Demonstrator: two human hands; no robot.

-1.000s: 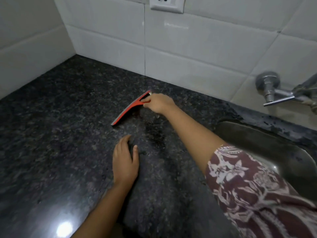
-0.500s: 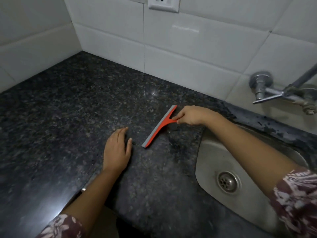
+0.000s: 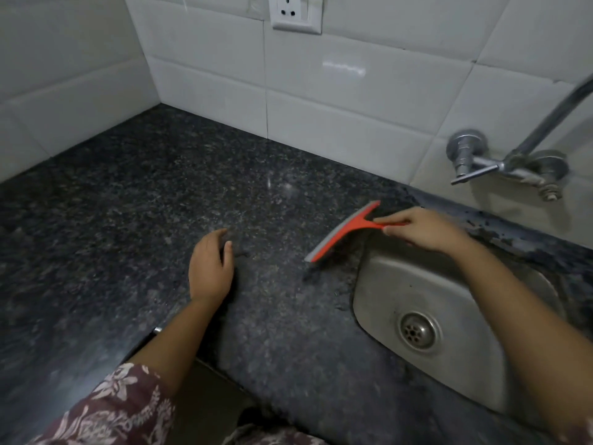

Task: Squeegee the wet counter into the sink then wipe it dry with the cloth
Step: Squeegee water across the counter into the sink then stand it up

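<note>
My right hand [image 3: 423, 229] grips the handle of a red squeegee [image 3: 343, 232] with a grey blade. The blade rests slanted on the dark speckled granite counter [image 3: 160, 203], just left of the steel sink [image 3: 449, 303]. My left hand [image 3: 210, 268] lies flat, palm down, on the counter to the left of the squeegee, fingers slightly apart and holding nothing. The sink's round drain [image 3: 418, 330] shows at the bottom of the basin. No cloth is in view.
White tiled walls [image 3: 321, 117] meet at the back left corner. A wall socket [image 3: 295, 12] sits above the counter. A chrome tap [image 3: 500, 165] with a lever juts from the wall over the sink. The counter's front edge runs under my left forearm.
My right hand has dragged the squeegee rightward across the counter, from the middle to the sink's left rim. My left hand has stayed flat on the counter.
</note>
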